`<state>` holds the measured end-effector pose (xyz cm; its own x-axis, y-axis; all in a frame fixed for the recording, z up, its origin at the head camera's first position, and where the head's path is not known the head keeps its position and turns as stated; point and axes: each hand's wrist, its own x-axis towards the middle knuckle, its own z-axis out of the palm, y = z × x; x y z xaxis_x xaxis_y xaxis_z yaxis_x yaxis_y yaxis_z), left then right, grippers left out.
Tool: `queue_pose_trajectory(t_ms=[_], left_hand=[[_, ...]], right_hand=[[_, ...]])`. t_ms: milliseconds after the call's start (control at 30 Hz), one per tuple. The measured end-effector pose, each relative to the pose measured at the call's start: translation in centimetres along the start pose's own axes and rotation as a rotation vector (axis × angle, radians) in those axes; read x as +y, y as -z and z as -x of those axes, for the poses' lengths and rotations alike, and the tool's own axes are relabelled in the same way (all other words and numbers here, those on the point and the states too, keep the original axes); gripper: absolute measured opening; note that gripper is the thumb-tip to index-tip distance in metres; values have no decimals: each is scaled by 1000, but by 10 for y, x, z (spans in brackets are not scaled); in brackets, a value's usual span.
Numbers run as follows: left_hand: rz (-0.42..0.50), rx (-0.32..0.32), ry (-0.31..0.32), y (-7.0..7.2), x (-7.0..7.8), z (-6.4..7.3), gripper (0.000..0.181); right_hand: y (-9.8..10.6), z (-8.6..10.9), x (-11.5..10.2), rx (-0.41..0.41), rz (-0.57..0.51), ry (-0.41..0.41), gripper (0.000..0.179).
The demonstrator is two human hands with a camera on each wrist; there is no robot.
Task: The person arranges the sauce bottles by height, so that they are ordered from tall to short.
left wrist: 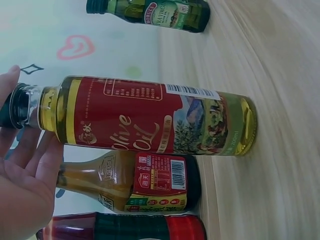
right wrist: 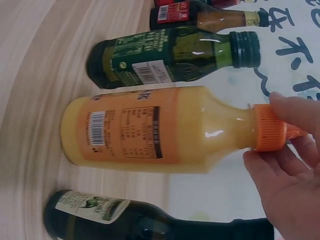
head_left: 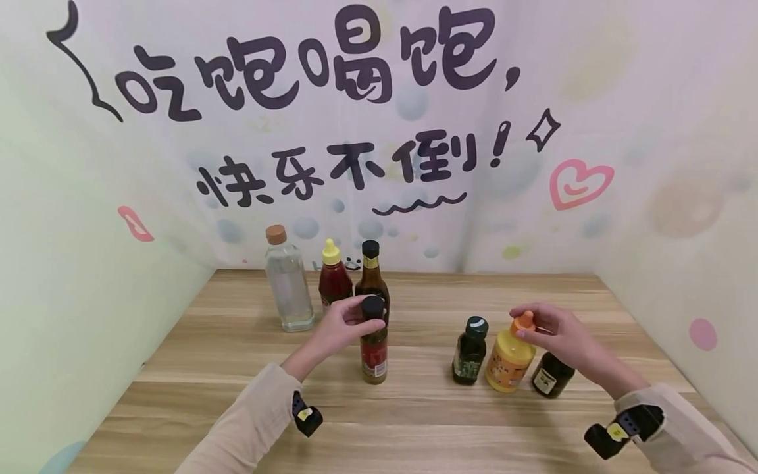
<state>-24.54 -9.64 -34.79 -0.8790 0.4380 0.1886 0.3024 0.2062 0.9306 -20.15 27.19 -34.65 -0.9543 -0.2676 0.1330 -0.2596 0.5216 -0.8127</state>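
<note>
My left hand holds an olive oil bottle by its dark cap and neck. The bottle stands upright on the wooden table, its red label showing in the left wrist view. On the other side, the fingers and thumb of my right hand pinch the orange cap of a yellow squeeze bottle. To its left stands a small green olive oil bottle. A dark bottle is at its right, its upper part hidden behind my right hand in the head view.
Behind my left hand stand a clear bottle with a brown cap, a red sauce bottle with a yellow tip, and a brown sauce bottle. A printed cloth hangs at the table's back edge. Pale walls flank both sides.
</note>
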Motion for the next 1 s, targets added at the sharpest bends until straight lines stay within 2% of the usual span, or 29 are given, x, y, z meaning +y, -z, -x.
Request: queue_pose_trajectory(t_ms=[200, 367, 533, 633, 833, 933, 1000], left_hand=[[16, -14, -20, 3, -17, -8, 42], [21, -23, -22, 4, -17, -12, 41], [5, 2, -22, 2, -15, -14, 40], [4, 27, -30, 1, -5, -15, 39], [4, 72, -66, 0, 36, -15, 37], [-5, 58, -81, -2, 45, -21, 36], [-14, 47, -85, -3, 44, -28, 36]], right_hand=[[-2, 1, 2, 5, -6, 2, 35], [-2, 0, 2, 11, 20, 19, 33], [-1, -1, 4, 8, 36, 22, 32], [0, -1, 5, 2, 28, 20, 32], [0, 0, 4, 0, 22, 14, 33], [0, 0, 4, -1, 29, 9, 34], [0, -1, 4, -1, 31, 12, 34]])
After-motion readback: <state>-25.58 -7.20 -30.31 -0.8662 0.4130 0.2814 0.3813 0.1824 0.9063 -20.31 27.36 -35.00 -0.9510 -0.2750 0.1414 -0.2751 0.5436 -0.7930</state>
